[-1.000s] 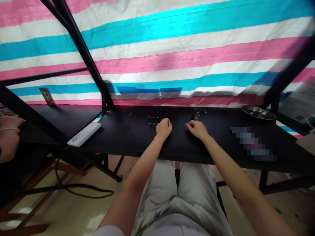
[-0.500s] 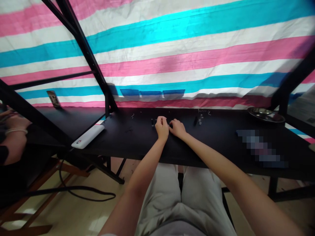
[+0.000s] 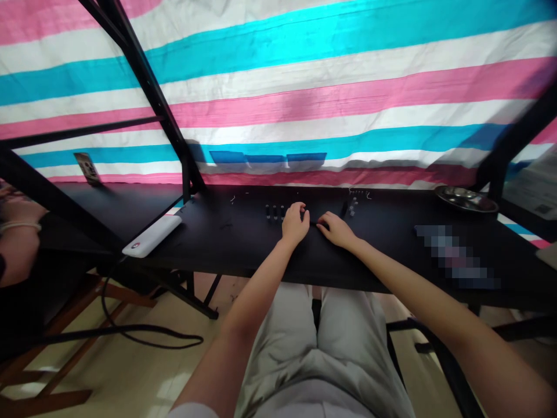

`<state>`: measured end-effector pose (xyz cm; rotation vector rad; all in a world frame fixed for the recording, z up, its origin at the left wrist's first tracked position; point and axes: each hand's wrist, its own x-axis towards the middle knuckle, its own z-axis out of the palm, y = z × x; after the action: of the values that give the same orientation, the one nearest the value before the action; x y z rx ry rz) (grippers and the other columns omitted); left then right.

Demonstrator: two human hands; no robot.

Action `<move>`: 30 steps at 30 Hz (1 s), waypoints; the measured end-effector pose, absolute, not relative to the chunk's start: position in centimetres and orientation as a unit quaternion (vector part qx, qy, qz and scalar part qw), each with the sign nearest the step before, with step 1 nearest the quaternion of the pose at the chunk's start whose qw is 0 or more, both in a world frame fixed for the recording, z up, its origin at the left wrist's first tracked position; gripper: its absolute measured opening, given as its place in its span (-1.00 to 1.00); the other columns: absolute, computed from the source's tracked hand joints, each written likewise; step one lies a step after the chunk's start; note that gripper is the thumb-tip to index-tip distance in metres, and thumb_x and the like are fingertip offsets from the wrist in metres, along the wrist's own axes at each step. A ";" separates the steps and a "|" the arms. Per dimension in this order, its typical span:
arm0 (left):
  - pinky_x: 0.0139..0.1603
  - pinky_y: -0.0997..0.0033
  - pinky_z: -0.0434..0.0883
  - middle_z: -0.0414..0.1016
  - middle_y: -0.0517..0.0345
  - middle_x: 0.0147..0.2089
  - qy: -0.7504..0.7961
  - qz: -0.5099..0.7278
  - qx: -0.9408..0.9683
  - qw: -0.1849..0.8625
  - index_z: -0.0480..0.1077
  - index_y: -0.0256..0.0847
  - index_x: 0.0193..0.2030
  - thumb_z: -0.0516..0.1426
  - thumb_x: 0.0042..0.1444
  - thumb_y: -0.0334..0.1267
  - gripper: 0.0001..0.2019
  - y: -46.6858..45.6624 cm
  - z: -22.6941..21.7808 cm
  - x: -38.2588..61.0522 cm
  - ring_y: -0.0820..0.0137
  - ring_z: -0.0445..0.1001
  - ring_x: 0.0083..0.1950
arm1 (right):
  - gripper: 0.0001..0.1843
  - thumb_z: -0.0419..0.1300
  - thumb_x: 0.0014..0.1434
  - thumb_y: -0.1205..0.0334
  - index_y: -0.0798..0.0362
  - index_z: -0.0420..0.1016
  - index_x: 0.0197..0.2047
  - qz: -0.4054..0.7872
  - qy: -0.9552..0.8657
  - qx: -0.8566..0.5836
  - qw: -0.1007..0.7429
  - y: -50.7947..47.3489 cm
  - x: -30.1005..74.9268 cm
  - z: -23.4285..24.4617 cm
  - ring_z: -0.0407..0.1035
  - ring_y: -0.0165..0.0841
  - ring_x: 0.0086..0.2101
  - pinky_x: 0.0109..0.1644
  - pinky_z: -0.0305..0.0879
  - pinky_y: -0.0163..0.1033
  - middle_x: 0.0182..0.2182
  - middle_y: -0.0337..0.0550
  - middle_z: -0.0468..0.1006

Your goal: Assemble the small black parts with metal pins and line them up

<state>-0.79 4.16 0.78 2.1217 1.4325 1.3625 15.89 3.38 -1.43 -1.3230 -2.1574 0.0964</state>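
My left hand (image 3: 296,224) is above the black table (image 3: 235,244), its fingers curled, just right of a short row of small dark tubes with pale lower ends (image 3: 275,212). Whatever it may hold is hidden behind the fingers. Close by on the right, my right hand (image 3: 337,229) rests low over the tabletop with fingertips pinched together. A thin dark bit shows at those fingertips, too small to name. Beyond the right hand stand a dark tube (image 3: 344,208) and a cluster of small clear-grey pieces (image 3: 353,206).
A shiny metal plate (image 3: 466,200) lies at the back right, with a blurred-out item (image 3: 456,255) in front. On the left are a white power bank-like box (image 3: 152,235) with a cable and a black frame post (image 3: 167,122). Another person's arm (image 3: 21,238) shows far left.
Both hands have shifted right, the right hand more, so the gap between them is wider. More of the small tube row shows left of my left hand. The view has tilted slightly.
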 end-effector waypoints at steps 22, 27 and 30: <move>-0.11 0.36 0.28 0.37 0.07 -0.26 0.384 0.441 0.805 0.103 0.27 -0.19 -0.27 -0.14 0.27 -0.21 -0.77 4.1 0.7 -0.3 0.37 0.30 -0.20 | -0.66 -0.15 0.29 0.19 0.07 0.41 -0.12 -0.080 -0.795 -0.482 0.359 0.7 16.8 1.0 0.31 -0.25 -0.20 -0.14 0.24 -0.16 -0.20 0.03 0.41; -0.18 0.36 0.26 0.31 0.09 -0.35 0.397 0.441 0.801 0.083 0.24 -0.19 -0.34 -0.19 0.29 -0.19 -0.72 4.1 0.6 -0.3 0.37 0.28 -0.26 | -0.65 -0.16 0.29 0.18 0.07 0.42 -0.13 -0.069 -0.798 -0.478 0.360 0.6 16.6 1.0 0.32 -0.25 -0.22 -0.12 0.25 -0.16 -0.23 0.02 0.41; -0.19 0.35 0.24 0.27 0.10 -0.39 0.403 0.441 0.799 0.065 0.21 -0.18 -0.42 -0.21 0.29 -0.17 -0.68 4.0 0.6 -0.2 0.37 0.26 -0.30 | -0.63 -0.18 0.30 0.17 0.09 0.42 -0.16 -0.072 -0.802 -0.466 0.366 0.6 16.6 0.9 0.31 -0.28 -0.25 -0.13 0.25 -0.20 -0.27 0.00 0.41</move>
<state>-0.24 4.04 0.61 2.4125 1.2161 1.3298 16.55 0.62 0.85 -1.1982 -2.0617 -0.1858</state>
